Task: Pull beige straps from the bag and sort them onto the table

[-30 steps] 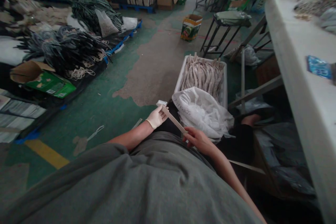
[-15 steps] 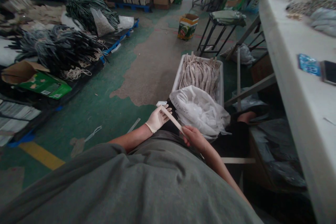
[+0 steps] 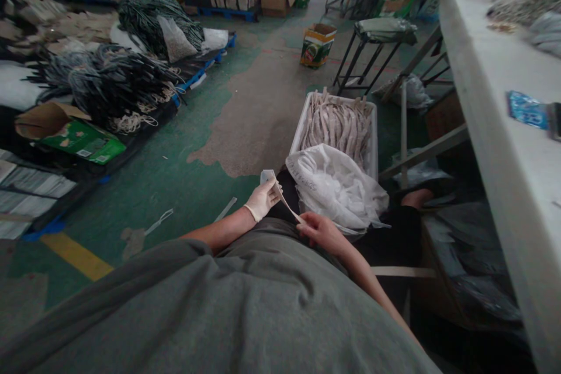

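Note:
My left hand [image 3: 262,200], in a pale glove, is closed on one end of a cream strap [image 3: 288,204]. A small whitish, partly clear piece [image 3: 266,175] sticks up from its fingertips; whether it is a bag or a tag I cannot make out. My bare right hand [image 3: 322,231] pinches the strap lower down, to the right. Between the hands the strap is seen nearly edge-on. Just beyond them a white plastic bag [image 3: 339,187] rests open against a white crate [image 3: 374,137] filled with beige straps [image 3: 337,123].
On the right stands a long white table [image 3: 477,87] with a blue packet [image 3: 527,109] and metal parts. Pallets with dark cord bundles [image 3: 118,79] and a green box [image 3: 83,140] line the left. A small stool [image 3: 372,41] and a carton [image 3: 317,45] stand ahead.
My left hand has closed its fingers round the strap end and the whitish piece has tipped upright. The strap has turned edge-on; my right hand still pinches it. The view shifted slightly.

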`<state>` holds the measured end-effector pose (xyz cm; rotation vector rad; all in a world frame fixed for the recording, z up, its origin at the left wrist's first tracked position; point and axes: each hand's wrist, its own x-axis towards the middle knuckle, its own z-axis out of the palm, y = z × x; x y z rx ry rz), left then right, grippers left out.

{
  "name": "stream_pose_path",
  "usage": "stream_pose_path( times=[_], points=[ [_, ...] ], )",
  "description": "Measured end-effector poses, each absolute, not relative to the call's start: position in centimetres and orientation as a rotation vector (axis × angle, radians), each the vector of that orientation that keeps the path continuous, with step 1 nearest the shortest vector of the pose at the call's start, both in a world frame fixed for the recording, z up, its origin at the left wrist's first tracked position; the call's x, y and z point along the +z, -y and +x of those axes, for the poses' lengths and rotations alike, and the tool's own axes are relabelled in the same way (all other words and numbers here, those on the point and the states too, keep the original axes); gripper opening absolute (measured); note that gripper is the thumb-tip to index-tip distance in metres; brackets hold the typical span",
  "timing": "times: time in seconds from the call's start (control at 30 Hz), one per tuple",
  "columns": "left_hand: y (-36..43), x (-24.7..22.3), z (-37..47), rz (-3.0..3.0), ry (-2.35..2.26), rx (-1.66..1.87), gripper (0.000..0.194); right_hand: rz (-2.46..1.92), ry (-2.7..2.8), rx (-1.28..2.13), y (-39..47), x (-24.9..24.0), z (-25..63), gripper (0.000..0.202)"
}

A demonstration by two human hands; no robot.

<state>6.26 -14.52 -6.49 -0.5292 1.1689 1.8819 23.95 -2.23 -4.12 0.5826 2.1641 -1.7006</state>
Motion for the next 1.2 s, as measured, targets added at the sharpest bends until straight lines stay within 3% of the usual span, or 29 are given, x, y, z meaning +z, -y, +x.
stream_pose_path(
  times=[0.07,0.17,0.4,0.57,0.8,1.03,1.2],
  points=[
    [14.4,-6.7,6.2,-0.513,-1.2,1.896,0.019,0.584,-2.368,-1.385,2.3,-3.3,23.9,0.026],
    [14.4,-6.5,6.2,-0.473,-1.206,1.884,0.022,0.625,-2.524,-1.043,2.1,-2.1,24.2,0.036],
    [13.7,-5.1,9.3,-0.359,-1.105,1.711,0.026,0.74,-2.399,-1.247,1.5,-0.8,22.2,0.04],
    [13.1,-4.2,9.2,-0.33,-1.065,1.744,0.018,0.688,-2.44,-1.4,0.5,0.2,22.1,0.038],
    [12.6,-4.2,9.5,-0.383,-1.07,1.685,0.017,0.839,-2.612,-1.099,0.3,1.8,23.2,0.041],
    [12.0,-3.9,9.5,-0.434,-1.027,1.795,0.014,0.848,-2.598,-1.288,0.5,1.3,22.8,0.039],
    [12.3,-4.2,9.7,-0.529,-0.955,1.698,0.015,0.932,-2.584,-1.074,0.5,1.2,23.0,0.04]
  ],
)
